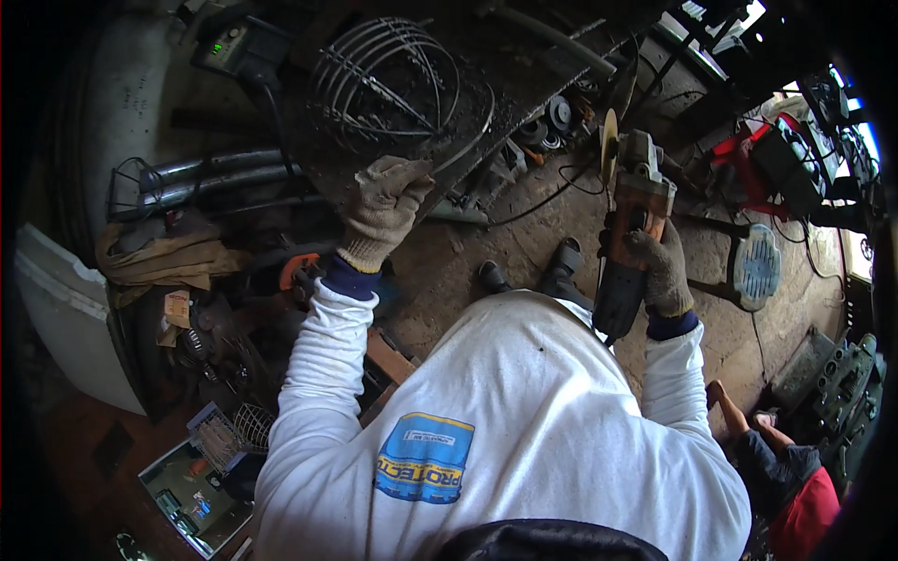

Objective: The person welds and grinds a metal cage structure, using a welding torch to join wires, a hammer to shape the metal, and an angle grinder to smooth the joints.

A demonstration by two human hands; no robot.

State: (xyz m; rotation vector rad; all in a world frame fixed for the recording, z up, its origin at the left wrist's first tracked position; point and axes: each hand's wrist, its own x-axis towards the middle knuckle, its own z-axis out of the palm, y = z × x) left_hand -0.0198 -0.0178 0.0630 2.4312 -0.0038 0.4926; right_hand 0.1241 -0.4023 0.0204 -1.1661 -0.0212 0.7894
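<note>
My right hand, in a knit work glove, is wrapped round an orange and black angle grinder. The grinder's thin tan disc stands edge-up on its left side, away from any metal. My left hand, also gloved, is closed with curled fingers at the near edge of the dark workbench. A thin curved metal rod runs up to its fingertips; whether they grip it is hidden. Just beyond, on the bench, lies a round cage of bent metal rods.
A device with a green display sits at the far left. Metal tubes and brown cloth lie left. A blue-topped stool and cables are at right. Another person in red sits near heavy machinery.
</note>
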